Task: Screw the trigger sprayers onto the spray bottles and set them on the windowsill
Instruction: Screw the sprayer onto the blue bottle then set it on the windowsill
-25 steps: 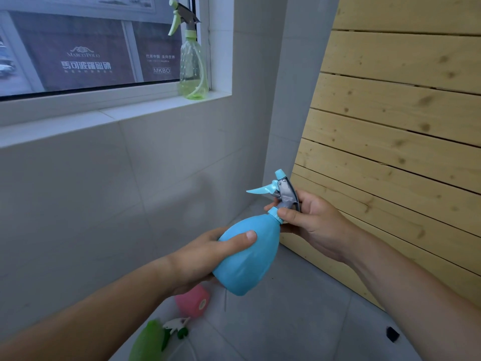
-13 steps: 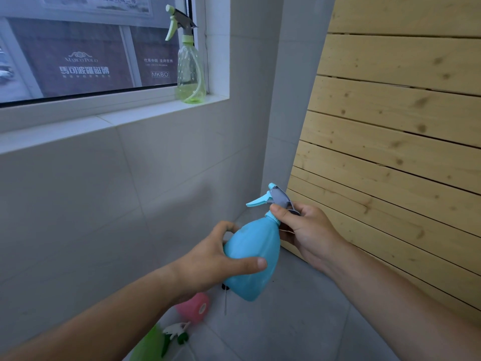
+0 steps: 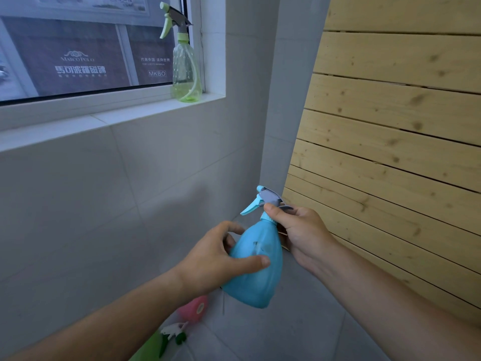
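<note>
The blue bottle point(image 3: 256, 267) is in mid-air above the floor point(image 3: 299, 332), held between both hands, close to upright with its neck leaning a little away from the camera. The left hand point(image 3: 216, 259) wraps the belly, its grip closed round it: the thumb lies across the near side and the fingers curl behind. The right hand point(image 3: 304, 233) grips the sprayer point(image 3: 265, 199) at the bottle's neck; the thumb presses on the collar and the fingers fold behind the grey head. The blue trigger points left, toward the tiled wall point(image 3: 130, 191). I cannot tell how far the collar is screwed on.

On the windowsill point(image 3: 117, 118), at its right end against the window frame, stands a green bottle point(image 3: 187, 71) with its sprayer fitted, upright.

On the floor below the left forearm lies a pink bottle point(image 3: 194, 308). Near it is a loose white-and-green sprayer head point(image 3: 174, 332), and beside that a green thing point(image 3: 151, 347) cut off by the frame edge. Pale wooden slats point(image 3: 390, 126) fill the right side.
</note>
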A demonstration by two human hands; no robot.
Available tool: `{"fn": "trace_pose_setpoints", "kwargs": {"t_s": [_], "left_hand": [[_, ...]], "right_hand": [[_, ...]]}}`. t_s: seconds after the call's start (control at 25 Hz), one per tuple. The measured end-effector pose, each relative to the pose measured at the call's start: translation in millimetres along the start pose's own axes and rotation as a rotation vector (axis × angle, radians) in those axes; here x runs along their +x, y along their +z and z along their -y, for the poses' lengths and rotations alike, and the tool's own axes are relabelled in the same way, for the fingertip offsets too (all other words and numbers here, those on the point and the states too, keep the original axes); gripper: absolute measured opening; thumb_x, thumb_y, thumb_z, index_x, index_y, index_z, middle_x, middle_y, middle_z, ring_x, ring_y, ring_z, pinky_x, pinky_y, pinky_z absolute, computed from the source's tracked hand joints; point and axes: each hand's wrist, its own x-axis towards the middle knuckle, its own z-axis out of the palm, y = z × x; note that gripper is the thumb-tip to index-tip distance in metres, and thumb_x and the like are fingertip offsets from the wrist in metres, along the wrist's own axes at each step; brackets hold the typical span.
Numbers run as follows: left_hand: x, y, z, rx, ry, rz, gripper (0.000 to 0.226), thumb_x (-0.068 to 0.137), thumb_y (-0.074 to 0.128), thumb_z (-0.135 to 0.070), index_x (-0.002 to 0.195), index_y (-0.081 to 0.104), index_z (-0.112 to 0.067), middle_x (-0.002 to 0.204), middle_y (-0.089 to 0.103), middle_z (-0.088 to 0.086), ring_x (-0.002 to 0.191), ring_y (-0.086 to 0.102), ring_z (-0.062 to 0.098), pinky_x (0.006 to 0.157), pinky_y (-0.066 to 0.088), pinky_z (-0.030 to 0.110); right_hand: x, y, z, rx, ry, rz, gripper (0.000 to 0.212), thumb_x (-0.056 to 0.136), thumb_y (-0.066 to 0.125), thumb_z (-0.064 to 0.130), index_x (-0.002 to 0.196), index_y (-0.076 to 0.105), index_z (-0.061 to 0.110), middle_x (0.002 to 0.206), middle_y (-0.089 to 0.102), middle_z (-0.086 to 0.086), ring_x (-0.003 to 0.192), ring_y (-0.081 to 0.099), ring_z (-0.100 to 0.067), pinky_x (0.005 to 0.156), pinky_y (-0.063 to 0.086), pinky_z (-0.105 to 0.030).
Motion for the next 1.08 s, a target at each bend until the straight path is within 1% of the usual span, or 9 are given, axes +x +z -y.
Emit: {"fn": "trace_pose_setpoints", "kwargs": {"t_s": [0.08, 0.2, 0.4, 0.52, 0.6, 0.76, 0.88, 0.96, 1.08], "left_hand": [[-1.6, 2.6, -0.4, -0.116, -0.046, 0.026, 0.073, 0.048, 0.080, -0.066, 0.110, 0.064, -0.032, 0.094, 0.069, -0.001, 0.073, 0.072, 0.013, 0.068, 0.055, 0.031], [-2.5, -1.3, -0.1, -0.365, -0.258, 0.196, 0.070, 0.059, 0.074, -0.058, 0.119, 0.070, -0.023, 0.114, 0.079, 0.008, 0.100, 0.077, 0.028, 0.081, 0.059, 0.041], [0.1, 2.8, -1.6, -0.071, -0.056, 0.066, 0.080, 0.047, 0.083, -0.068, 0.116, 0.064, -0.033, 0.104, 0.078, -0.006, 0.090, 0.078, 0.012, 0.079, 0.065, 0.036], [1.4, 0.3, -0.5, -0.264, -0.159, 0.202, 0.066, 0.063, 0.073, -0.062, 0.123, 0.066, -0.034, 0.119, 0.076, 0.004, 0.110, 0.073, 0.026, 0.099, 0.057, 0.049], [3.0, -3.7, 0.5, -0.252, -0.174, 0.196, 0.075, 0.057, 0.082, -0.054, 0.125, 0.066, -0.027, 0.116, 0.077, 0.008, 0.107, 0.074, 0.030, 0.093, 0.060, 0.047], [3.8, 3.6, 6.0, 0.007, -0.058, 0.034, 0.090, 0.045, 0.085, -0.073, 0.121, 0.062, -0.032, 0.105, 0.077, -0.002, 0.093, 0.077, 0.016, 0.085, 0.064, 0.041], [6.7, -2.9, 10.5, -0.364, -0.151, 0.242, 0.065, 0.068, 0.080, -0.061, 0.124, 0.071, -0.027, 0.124, 0.075, 0.011, 0.113, 0.072, 0.031, 0.105, 0.049, 0.056], [7.6, -10.0, 13.0, -0.437, -0.153, 0.337, 0.054, 0.073, 0.078, -0.053, 0.118, 0.076, -0.023, 0.125, 0.073, 0.019, 0.109, 0.071, 0.032, 0.099, 0.052, 0.049], [5.6, -6.1, 11.9, -0.407, -0.080, 0.273, 0.047, 0.073, 0.079, -0.052, 0.114, 0.076, -0.028, 0.116, 0.078, 0.011, 0.100, 0.076, 0.026, 0.088, 0.059, 0.042]], "right_hand": [[0.5, -0.1, 1.2, 0.032, 0.023, 0.008, 0.019, 0.081, 0.076, 0.021, 0.091, 0.075, 0.005, 0.068, 0.073, -0.003, 0.061, 0.069, -0.016, 0.061, 0.056, -0.029], [0.9, -0.7, 4.2, 0.085, 0.026, 0.038, 0.014, 0.082, 0.074, 0.019, 0.086, 0.076, 0.006, 0.071, 0.073, -0.005, 0.059, 0.068, -0.016, 0.056, 0.054, -0.025], [-0.4, 0.7, 5.1, 0.078, 0.010, 0.030, 0.012, 0.085, 0.072, 0.020, 0.083, 0.077, 0.009, 0.075, 0.075, -0.006, 0.063, 0.068, -0.017, 0.062, 0.057, -0.030], [0.4, -0.9, 10.1, 0.109, 0.012, 0.030, 0.012, 0.086, 0.070, 0.019, 0.088, 0.074, 0.008, 0.076, 0.075, -0.006, 0.060, 0.068, -0.015, 0.060, 0.056, -0.029], [-0.8, -0.7, 9.9, 0.114, 0.005, 0.030, 0.010, 0.087, 0.069, 0.017, 0.088, 0.074, 0.008, 0.077, 0.075, -0.006, 0.060, 0.068, -0.014, 0.062, 0.056, -0.030], [-2.1, 2.3, 10.9, 0.135, -0.027, 0.028, 0.011, 0.088, 0.067, 0.015, 0.082, 0.077, 0.012, 0.080, 0.074, -0.008, 0.064, 0.069, -0.015, 0.064, 0.057, -0.030], [-3.2, 2.4, 17.7, 0.216, -0.025, 0.143, 0.017, 0.090, 0.065, 0.017, 0.081, 0.079, 0.014, 0.083, 0.074, -0.009, 0.068, 0.070, -0.017, 0.067, 0.058, -0.030], [-6.2, 3.3, 18.1, 0.252, 0.000, 0.217, 0.016, 0.089, 0.064, 0.019, 0.088, 0.078, 0.013, 0.089, 0.076, -0.010, 0.077, 0.073, -0.020, 0.072, 0.060, -0.032], [-6.8, 3.6, 15.6, 0.264, 0.009, 0.218, 0.022, 0.091, 0.061, 0.019, 0.108, 0.069, 0.006, 0.102, 0.077, -0.015, 0.095, 0.074, -0.026, 0.079, 0.060, -0.036]]}}
